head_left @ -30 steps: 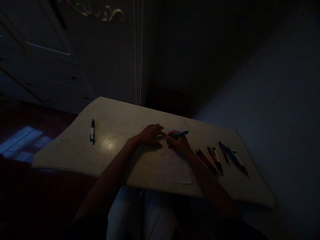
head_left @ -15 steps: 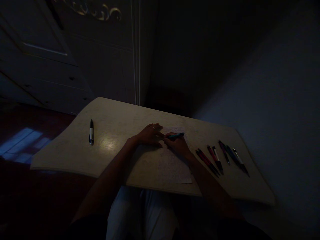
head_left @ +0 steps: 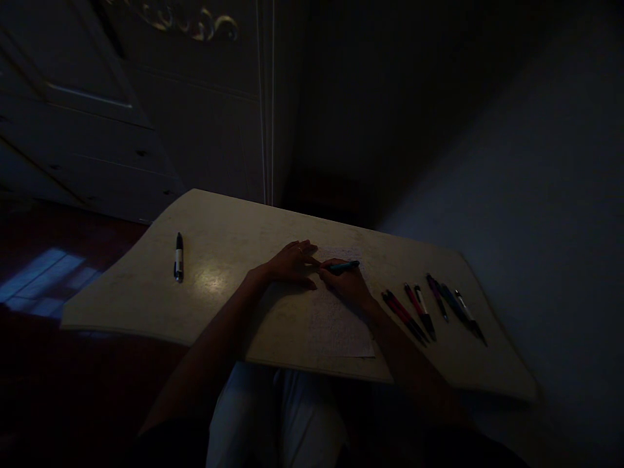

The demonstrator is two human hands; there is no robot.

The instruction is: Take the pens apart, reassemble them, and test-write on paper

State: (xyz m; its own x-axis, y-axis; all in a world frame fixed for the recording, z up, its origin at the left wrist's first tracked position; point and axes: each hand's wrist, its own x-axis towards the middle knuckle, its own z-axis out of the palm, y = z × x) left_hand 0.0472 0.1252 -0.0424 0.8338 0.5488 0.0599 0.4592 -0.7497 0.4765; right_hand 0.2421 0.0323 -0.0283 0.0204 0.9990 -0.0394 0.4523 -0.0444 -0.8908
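Note:
The scene is very dim. My right hand (head_left: 347, 283) grips a teal pen (head_left: 343, 265), its tip down on a sheet of paper (head_left: 338, 322) that lies on a pale table (head_left: 229, 247). My left hand (head_left: 291, 262) rests flat on the paper's left part, fingers stretched out and touching the right hand; a ring shows on one finger.
Several pens (head_left: 431, 305), red and dark, lie in a row to the right of the paper. A single black and white pen (head_left: 179, 256) lies far left on the table. A cabinet with drawers (head_left: 146, 130) stands behind, a wall on the right.
My right hand with the pen has shifted slightly left along the paper, closer to my left hand. The left hand stays put.

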